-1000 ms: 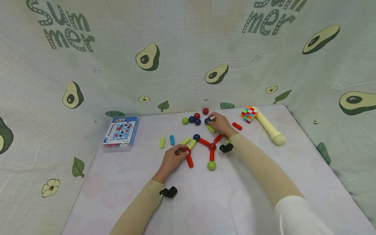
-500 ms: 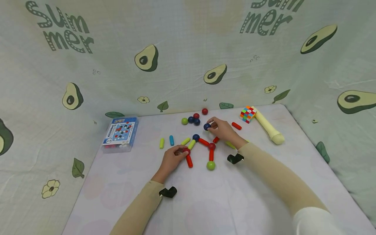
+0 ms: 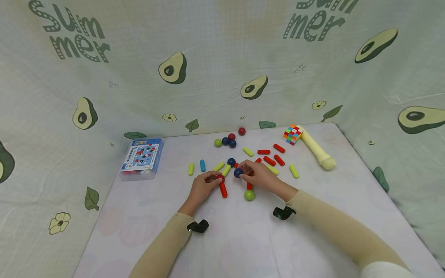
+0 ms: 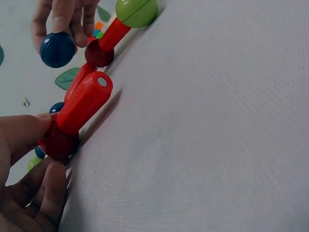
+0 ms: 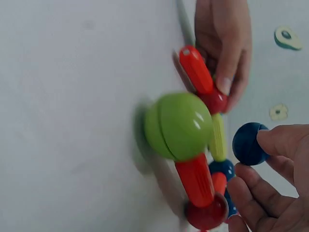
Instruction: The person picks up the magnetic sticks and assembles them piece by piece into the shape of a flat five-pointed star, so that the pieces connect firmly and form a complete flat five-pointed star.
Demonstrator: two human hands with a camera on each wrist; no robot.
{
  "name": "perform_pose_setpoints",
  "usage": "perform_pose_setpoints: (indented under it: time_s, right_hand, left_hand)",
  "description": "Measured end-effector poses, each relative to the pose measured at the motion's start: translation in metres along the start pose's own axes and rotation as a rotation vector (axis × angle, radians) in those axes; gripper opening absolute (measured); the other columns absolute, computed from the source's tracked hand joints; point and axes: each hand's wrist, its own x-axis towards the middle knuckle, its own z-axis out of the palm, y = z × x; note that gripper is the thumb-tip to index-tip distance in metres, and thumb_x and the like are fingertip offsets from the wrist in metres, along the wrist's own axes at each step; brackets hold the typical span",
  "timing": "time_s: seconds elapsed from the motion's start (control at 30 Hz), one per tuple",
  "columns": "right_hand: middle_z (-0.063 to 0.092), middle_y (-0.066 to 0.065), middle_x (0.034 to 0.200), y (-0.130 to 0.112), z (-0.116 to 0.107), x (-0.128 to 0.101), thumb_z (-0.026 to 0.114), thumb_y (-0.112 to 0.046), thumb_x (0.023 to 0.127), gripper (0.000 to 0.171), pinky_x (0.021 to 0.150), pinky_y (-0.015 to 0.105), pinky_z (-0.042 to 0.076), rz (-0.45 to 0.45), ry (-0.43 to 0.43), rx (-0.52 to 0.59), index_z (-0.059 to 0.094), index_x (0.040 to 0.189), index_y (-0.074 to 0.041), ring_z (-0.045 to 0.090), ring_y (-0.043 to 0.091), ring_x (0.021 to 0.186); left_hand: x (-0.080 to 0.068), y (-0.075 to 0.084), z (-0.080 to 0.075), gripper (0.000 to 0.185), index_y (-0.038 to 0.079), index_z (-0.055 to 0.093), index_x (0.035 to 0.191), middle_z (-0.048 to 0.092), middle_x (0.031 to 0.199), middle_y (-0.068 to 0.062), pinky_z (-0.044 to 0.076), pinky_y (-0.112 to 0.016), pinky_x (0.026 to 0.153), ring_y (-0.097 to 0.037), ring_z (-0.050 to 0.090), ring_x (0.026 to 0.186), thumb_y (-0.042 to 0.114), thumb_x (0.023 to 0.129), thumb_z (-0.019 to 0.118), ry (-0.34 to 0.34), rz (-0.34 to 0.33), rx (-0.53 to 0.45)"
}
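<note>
The red ball [image 3: 220, 178] at the left end of the stick-and-ball figure lay on the white table [image 3: 243, 239], pinched by the left hand [image 3: 201, 189], with a red stick [image 3: 223, 190] joined to it. Just right, the right hand [image 3: 260, 177] pinched a dark blue ball [image 3: 238, 173] in its fingertips, held close above the figure's middle. Below it sat a green ball [image 3: 248, 195] on another red stick [image 5: 196, 180]. Farther right lay loose red sticks [image 3: 269, 160].
</note>
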Motion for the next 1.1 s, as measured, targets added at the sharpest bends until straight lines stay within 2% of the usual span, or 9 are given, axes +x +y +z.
perform_pose_setpoints:
  time_s: [0.3, 0.63, 0.73, 0.87, 0.9, 0.97, 1.1]
  right_hand:
    - [0.069, -0.002, 0.106, -0.008, 0.022, -0.018, 0.075, -0.019, 0.094, 0.031, 0.088, 0.037, 0.056, -0.079, -0.059, -0.004, 0.066, 0.123, -0.013, 0.064, 0.018, 0.1]
    - [0.07, -0.004, 0.106, -0.009, 0.035, -0.029, 0.077, -0.018, 0.092, 0.03, 0.088, 0.041, 0.054, -0.11, -0.082, -0.022, 0.068, 0.121, -0.015, 0.062, 0.02, 0.104]
    - [0.07, -0.007, 0.104, -0.009, 0.038, -0.032, 0.077, -0.019, 0.092, 0.03, 0.104, 0.046, 0.046, -0.112, -0.088, -0.049, 0.069, 0.121, -0.016, 0.06, 0.017, 0.107]
    - [0.071, -0.01, 0.103, -0.008, 0.043, -0.035, 0.078, -0.019, 0.091, 0.03, 0.12, 0.054, 0.023, -0.156, -0.101, -0.086, 0.069, 0.12, -0.016, 0.062, 0.012, 0.104]
    - [0.071, -0.009, 0.104, -0.007, 0.045, -0.035, 0.078, -0.019, 0.091, 0.03, 0.121, 0.055, 0.018, -0.173, -0.103, -0.093, 0.07, 0.12, -0.016, 0.062, 0.011, 0.102]
    - [0.071, -0.009, 0.104, -0.008, 0.047, -0.036, 0.078, -0.02, 0.091, 0.03, 0.121, 0.057, 0.015, -0.206, -0.111, -0.106, 0.07, 0.119, -0.016, 0.064, 0.011, 0.1]
    - [0.07, -0.009, 0.102, -0.009, 0.052, -0.037, 0.078, -0.021, 0.091, 0.029, 0.12, 0.06, 0.015, -0.234, -0.117, -0.13, 0.07, 0.118, -0.017, 0.063, 0.011, 0.098]
  left_hand:
    - [0.0, -0.001, -0.001, 0.027, 0.025, 0.076, 0.121, 0.072, 0.106, 0.003, 0.051, -0.033, 0.08, -0.019, 0.06, 0.092, 0.032, 0.094, 0.075, -0.002, 0.005, -0.006]
    - [0.0, 0.001, -0.002, 0.027, 0.023, 0.077, 0.12, 0.072, 0.106, 0.004, 0.051, -0.033, 0.08, -0.018, 0.06, 0.091, 0.031, 0.094, 0.075, -0.003, 0.014, -0.011]
    - [0.0, 0.0, -0.002, 0.027, 0.024, 0.077, 0.119, 0.073, 0.105, 0.005, 0.05, -0.033, 0.08, -0.018, 0.061, 0.091, 0.031, 0.093, 0.076, 0.0, 0.011, -0.015]
    - [0.001, -0.001, -0.001, 0.026, 0.024, 0.077, 0.119, 0.073, 0.105, 0.006, 0.05, -0.032, 0.079, -0.017, 0.06, 0.091, 0.03, 0.093, 0.076, 0.004, 0.012, -0.011]
    - [0.001, -0.001, -0.001, 0.026, 0.024, 0.077, 0.118, 0.073, 0.105, 0.006, 0.05, -0.032, 0.079, -0.017, 0.059, 0.091, 0.03, 0.093, 0.076, 0.005, 0.014, -0.01]
    - [0.001, 0.0, -0.001, 0.026, 0.024, 0.078, 0.118, 0.073, 0.104, 0.006, 0.049, -0.032, 0.078, -0.018, 0.059, 0.09, 0.03, 0.093, 0.076, 0.007, 0.02, -0.007]
    - [0.001, -0.001, -0.001, 0.026, 0.025, 0.078, 0.117, 0.073, 0.102, 0.006, 0.048, -0.032, 0.077, -0.018, 0.058, 0.089, 0.032, 0.093, 0.077, 0.013, 0.022, 0.002]
